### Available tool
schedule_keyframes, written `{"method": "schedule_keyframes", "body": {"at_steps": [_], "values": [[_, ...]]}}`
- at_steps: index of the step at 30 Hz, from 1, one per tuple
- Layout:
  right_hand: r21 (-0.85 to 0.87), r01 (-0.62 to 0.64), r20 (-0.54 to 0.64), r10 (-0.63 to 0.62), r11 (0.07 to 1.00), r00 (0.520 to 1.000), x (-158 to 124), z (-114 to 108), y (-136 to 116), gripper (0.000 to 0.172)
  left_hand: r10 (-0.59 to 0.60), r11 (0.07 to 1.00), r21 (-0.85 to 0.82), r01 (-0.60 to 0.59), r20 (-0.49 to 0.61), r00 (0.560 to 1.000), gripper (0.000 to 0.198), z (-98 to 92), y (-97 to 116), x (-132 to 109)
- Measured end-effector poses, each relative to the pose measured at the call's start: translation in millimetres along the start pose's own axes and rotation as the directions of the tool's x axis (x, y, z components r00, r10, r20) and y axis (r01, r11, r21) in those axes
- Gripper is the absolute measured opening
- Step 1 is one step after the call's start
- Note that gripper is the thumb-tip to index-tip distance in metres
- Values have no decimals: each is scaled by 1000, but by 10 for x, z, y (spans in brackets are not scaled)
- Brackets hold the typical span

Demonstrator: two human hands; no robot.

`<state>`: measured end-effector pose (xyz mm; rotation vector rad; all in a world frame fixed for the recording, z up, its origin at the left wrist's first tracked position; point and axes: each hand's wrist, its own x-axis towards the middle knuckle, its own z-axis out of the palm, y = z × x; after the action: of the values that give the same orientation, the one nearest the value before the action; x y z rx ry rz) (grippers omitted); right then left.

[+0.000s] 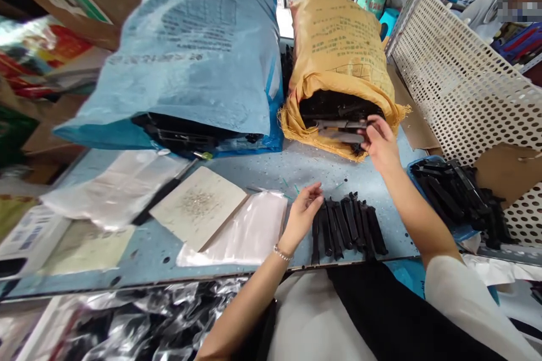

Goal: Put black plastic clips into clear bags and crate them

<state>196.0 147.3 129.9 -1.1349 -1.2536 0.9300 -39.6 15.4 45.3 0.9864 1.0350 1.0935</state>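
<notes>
My right hand (pixel 381 141) is at the mouth of a yellow woven sack (pixel 342 45). Its fingers and thumb close on the ends of long, narrow dark parts (pixel 341 136), which are blurred by motion. More black parts lie inside the sack. Lower down, my left hand (pixel 305 208) hovers at the left end of a row of long black plastic parts (pixel 347 225) lined up on the blue table. Its fingers are loosely bent and somewhat apart, with nothing visible in them.
A large blue sack (pixel 190 51) with black parts stands left of the yellow one. On the table (pixel 249 166) lie a square board (pixel 199 206), clear plastic bags (pixel 249 231) and a black-handled tool (pixel 163 194). A blue bin (pixel 455 194) of black parts stands right, by a perforated panel (pixel 470 79).
</notes>
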Motion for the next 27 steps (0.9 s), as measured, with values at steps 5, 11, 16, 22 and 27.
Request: {"method": "schedule_keyframes", "body": {"at_steps": [5, 11, 16, 22, 27], "values": [[179, -48, 46, 40, 983, 998, -1163, 304, 79, 31, 0, 863, -503, 42, 83, 997, 65, 319, 341, 175], [-205, 560, 595, -352, 803, 723, -1666, 360, -128, 26, -243, 746, -599, 293, 165, 956, 47, 153, 462, 83], [-561, 618, 489, -382, 551, 784, -1292, 288, -191, 23, -196, 767, -516, 381, 376, 905, 61, 93, 520, -179], [-506, 809, 751, -309, 299, 584, -960, 232, -192, 26, -297, 786, -408, 464, 409, 863, 60, 121, 687, -409], [-384, 616, 739, -171, 688, 652, -986, 316, -251, 46, -322, 852, -307, 425, 334, 886, 54, 119, 704, -528]]}}
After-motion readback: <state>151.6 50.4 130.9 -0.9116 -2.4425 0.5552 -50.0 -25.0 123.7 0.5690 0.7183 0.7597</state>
